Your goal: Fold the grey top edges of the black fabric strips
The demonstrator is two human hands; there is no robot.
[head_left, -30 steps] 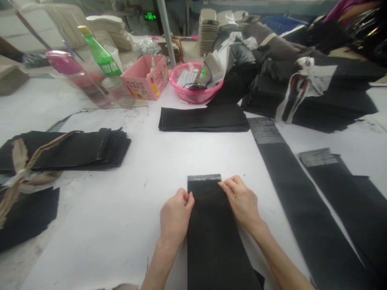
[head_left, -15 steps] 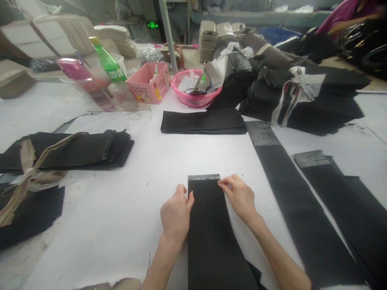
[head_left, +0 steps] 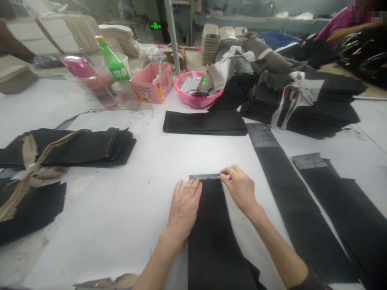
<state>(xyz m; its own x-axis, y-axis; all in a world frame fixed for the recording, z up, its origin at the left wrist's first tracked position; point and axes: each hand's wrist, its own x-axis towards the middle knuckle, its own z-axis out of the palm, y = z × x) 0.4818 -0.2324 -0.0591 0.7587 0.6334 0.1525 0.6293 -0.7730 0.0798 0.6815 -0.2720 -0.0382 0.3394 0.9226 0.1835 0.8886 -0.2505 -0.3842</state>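
Observation:
A long black strip lies on the white table surface, its far end edged with a narrow grey band. My left hand rests flat on the strip's left side just below that band, fingers stretched out. At the far right corner, my right hand pinches the strip's edge between thumb and forefinger. Right of my right arm lies another long black strip with a wider grey end. Beyond my hands is a short stack of black pieces.
Tied black stacks lie at left and back right. More black strips are at right. A pink basin, pink box and green bottle stand behind. A person's sleeve shows at the upper right.
My left hand has opened from a curled pose at the strip's left edge and now lies flat on it. My right hand has shifted slightly up toward the corner. The view has shifted slightly.

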